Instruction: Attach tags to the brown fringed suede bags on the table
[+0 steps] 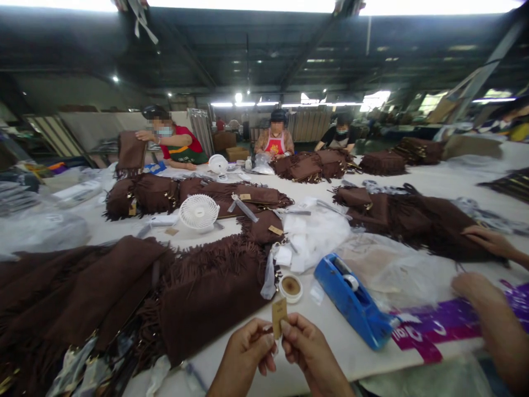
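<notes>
Leftward, fringed bags [198, 298]: piled on table [351, 358], near left.
Left hand [243, 353]: fingertips pinched on tag's left edge.
Tag [279, 315]: upright between both hands, near centre.
Right hand [308, 350]: pinched on tag's right edge.
Tape dispenser [351, 300]: blue, right of tag, apart.

Bare left hand [244, 353], bare right hand [308, 348]

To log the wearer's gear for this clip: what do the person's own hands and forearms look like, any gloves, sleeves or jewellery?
The left hand and the right hand are both bare, with no gloves. No ring, watch or bracelet shows. The forearms are uncovered down to the picture's lower edge, and no sleeve is in view. The arm at the right edge belongs to another person.
</notes>
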Motion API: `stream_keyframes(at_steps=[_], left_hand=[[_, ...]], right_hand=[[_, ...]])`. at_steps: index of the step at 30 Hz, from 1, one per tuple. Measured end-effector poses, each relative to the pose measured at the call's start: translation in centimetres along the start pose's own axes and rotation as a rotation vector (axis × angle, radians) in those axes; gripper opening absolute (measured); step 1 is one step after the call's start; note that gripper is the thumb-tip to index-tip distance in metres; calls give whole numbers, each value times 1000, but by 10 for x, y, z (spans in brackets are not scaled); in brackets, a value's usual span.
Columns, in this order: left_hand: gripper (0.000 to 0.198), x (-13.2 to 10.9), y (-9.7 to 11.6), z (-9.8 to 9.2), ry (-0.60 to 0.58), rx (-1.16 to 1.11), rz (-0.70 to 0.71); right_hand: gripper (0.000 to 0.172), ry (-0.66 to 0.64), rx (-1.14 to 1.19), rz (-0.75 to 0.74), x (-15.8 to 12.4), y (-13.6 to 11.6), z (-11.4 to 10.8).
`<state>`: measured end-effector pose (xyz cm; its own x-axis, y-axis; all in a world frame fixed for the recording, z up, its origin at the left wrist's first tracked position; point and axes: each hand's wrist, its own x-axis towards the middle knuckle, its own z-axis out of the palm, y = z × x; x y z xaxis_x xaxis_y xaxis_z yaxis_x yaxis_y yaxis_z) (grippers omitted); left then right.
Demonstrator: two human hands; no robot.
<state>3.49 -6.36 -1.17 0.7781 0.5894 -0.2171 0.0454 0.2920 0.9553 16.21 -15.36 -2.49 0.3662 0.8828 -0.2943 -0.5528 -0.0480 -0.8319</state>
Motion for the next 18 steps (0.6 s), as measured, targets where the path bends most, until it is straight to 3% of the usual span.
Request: stream_keyframes(at_steps=[4, 7, 10, 13, 18], left_hand=[[29, 1, 2, 3, 28, 102, -14], [37, 5, 5, 3, 50, 108, 37], [44, 8, 5, 3, -10, 24, 22], [31, 4, 10, 7, -26, -23, -4], [15, -14, 19, 16, 123, 15, 45]], right_hand=[[33, -26, 72, 13, -2, 3, -4], [29, -65, 109, 11, -2, 2, -6], [27, -118, 127, 13, -4, -1, -6], [27, -185, 112, 40, -8, -3, -6], [30, -293, 41, 142, -8, 13, -14]])
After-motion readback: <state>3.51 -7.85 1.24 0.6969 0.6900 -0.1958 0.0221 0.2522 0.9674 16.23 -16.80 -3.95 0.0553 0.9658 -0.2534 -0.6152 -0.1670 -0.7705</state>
